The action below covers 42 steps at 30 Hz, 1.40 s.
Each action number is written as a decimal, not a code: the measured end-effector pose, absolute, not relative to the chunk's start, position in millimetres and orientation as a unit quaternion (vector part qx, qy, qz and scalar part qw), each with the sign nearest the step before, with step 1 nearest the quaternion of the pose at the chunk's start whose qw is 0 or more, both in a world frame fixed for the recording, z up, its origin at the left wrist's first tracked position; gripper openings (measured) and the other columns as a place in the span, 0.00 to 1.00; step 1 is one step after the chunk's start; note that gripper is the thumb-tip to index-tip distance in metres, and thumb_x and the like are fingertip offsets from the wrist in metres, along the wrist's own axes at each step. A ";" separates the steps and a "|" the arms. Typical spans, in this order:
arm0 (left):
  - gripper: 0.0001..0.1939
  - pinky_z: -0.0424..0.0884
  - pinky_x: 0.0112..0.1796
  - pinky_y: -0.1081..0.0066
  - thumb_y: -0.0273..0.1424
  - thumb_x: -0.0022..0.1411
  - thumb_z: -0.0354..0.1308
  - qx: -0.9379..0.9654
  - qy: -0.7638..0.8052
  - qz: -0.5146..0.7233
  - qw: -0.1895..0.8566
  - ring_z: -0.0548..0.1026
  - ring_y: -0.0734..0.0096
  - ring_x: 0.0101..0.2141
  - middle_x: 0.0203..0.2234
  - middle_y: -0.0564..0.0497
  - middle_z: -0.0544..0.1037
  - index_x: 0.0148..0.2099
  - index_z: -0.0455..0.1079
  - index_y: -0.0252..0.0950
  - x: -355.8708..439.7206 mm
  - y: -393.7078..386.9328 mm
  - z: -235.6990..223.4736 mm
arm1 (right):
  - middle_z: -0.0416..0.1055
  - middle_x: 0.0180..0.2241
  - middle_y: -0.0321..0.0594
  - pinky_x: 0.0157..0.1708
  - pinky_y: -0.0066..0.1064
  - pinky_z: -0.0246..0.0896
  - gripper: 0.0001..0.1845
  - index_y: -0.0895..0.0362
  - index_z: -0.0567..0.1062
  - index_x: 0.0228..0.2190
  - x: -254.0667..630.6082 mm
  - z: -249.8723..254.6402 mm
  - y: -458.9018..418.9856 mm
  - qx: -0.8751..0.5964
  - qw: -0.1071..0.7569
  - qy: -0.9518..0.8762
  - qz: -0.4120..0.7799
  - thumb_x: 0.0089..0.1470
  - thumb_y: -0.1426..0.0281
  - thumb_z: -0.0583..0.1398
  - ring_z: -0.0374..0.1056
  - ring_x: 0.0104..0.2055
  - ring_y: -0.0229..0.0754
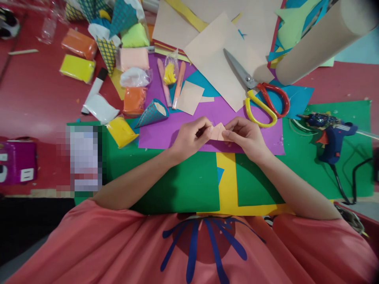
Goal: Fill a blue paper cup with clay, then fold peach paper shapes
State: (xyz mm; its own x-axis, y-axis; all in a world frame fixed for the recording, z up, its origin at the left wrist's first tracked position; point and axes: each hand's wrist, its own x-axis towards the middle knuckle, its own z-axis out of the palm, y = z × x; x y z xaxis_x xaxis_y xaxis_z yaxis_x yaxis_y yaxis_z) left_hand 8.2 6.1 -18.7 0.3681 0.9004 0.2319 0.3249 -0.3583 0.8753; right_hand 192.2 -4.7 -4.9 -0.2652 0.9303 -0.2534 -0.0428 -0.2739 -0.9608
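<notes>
A small folded piece of peach paper (218, 132) with a pointed top is pinched between both hands, over the purple sheet (183, 136). Thumb and fingers of my left hand (194, 136) grip its left side. On its right edge, my right hand (244, 136) pinches with thumb and index finger. Just beyond the right hand lie scissors (251, 83) with one yellow and one red handle. A small patterned paper cone (152, 113) rests on its side to the left, near a square of peach paper (190, 97).
A blue glue gun (333, 142) with a black cord lies at right on a green sheet (314, 185). A large paper roll (319, 43) is at upper right. Packets of clay (134, 59), a marker (94, 90) and patterned cones (106, 51) crowd the upper left.
</notes>
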 end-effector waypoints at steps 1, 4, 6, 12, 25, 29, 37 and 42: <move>0.14 0.51 0.19 0.77 0.34 0.65 0.50 0.733 0.419 0.375 0.383 0.55 0.82 0.18 0.17 0.59 0.59 0.27 0.57 0.37 8.1 6.0 -18.8 | 0.67 0.21 0.31 0.21 0.26 0.59 0.18 0.56 0.70 0.25 192.1 -4.9 -4.6 -0.473 0.378 -0.469 0.643 0.43 0.57 0.69 0.62 0.22 0.32; 0.15 0.51 0.19 0.77 0.36 0.65 0.50 0.731 0.422 0.375 0.384 0.55 0.82 0.18 0.17 0.59 0.59 0.27 0.57 0.37 7.9 5.8 -19.1 | 0.68 0.21 0.31 0.21 0.26 0.60 0.18 0.56 0.70 0.25 192.3 -4.9 -4.4 -0.472 0.377 -0.472 0.642 0.43 0.57 0.69 0.62 0.22 0.32; 0.15 0.52 0.19 0.77 0.37 0.66 0.50 0.728 0.425 0.375 0.385 0.55 0.81 0.18 0.17 0.59 0.59 0.27 0.57 0.37 8.1 5.6 -19.3 | 0.68 0.21 0.31 0.21 0.26 0.60 0.18 0.56 0.70 0.25 192.5 -4.8 -4.4 -0.473 0.375 -0.475 0.640 0.43 0.57 0.69 0.63 0.22 0.32; 0.15 0.52 0.19 0.77 0.36 0.65 0.51 0.726 0.424 0.377 0.388 0.55 0.81 0.18 0.17 0.59 0.59 0.27 0.58 0.37 8.4 5.6 -19.2 | 0.68 0.20 0.32 0.21 0.26 0.60 0.18 0.56 0.70 0.25 192.3 -4.3 -4.4 -0.472 0.378 -0.472 0.641 0.43 0.57 0.69 0.62 0.22 0.32; 0.12 0.50 0.19 0.78 0.31 0.63 0.51 0.726 0.414 0.389 0.388 0.55 0.83 0.18 0.17 0.60 0.58 0.27 0.57 0.37 8.1 6.1 -20.7 | 0.67 0.21 0.32 0.21 0.26 0.60 0.18 0.56 0.70 0.25 192.3 -5.8 -4.7 -0.471 0.381 -0.471 0.641 0.44 0.58 0.69 0.62 0.22 0.32; 0.12 0.50 0.19 0.78 0.31 0.64 0.50 0.728 0.415 0.383 0.388 0.55 0.83 0.18 0.17 0.60 0.59 0.27 0.57 0.37 8.2 6.1 -20.1 | 0.67 0.20 0.31 0.21 0.25 0.59 0.18 0.56 0.70 0.25 191.7 -5.7 -4.3 -0.470 0.383 -0.472 0.640 0.43 0.58 0.69 0.62 0.21 0.31; 0.12 0.52 0.20 0.79 0.31 0.64 0.50 0.734 0.412 0.385 0.378 0.57 0.83 0.18 0.17 0.60 0.59 0.28 0.57 0.37 7.9 5.7 -21.2 | 0.68 0.20 0.31 0.20 0.25 0.59 0.15 0.57 0.70 0.25 192.3 -6.3 -5.0 -0.464 0.395 -0.472 0.637 0.44 0.61 0.69 0.62 0.21 0.31; 0.12 0.51 0.19 0.78 0.33 0.65 0.50 0.738 0.415 0.375 0.377 0.57 0.83 0.18 0.17 0.60 0.60 0.28 0.58 0.37 7.7 5.9 -20.6 | 0.68 0.20 0.31 0.20 0.25 0.59 0.16 0.56 0.70 0.25 192.4 -6.9 -4.7 -0.466 0.387 -0.477 0.637 0.45 0.60 0.68 0.62 0.21 0.31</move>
State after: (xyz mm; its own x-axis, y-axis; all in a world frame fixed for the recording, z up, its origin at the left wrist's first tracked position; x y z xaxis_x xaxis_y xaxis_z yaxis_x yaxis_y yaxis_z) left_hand 7.7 5.9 -20.6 0.3742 0.8957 0.2404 0.3304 -0.3709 0.8679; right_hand 192.4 -4.7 -6.9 -0.2671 0.9371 -0.2249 -0.0489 -0.2462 -0.9680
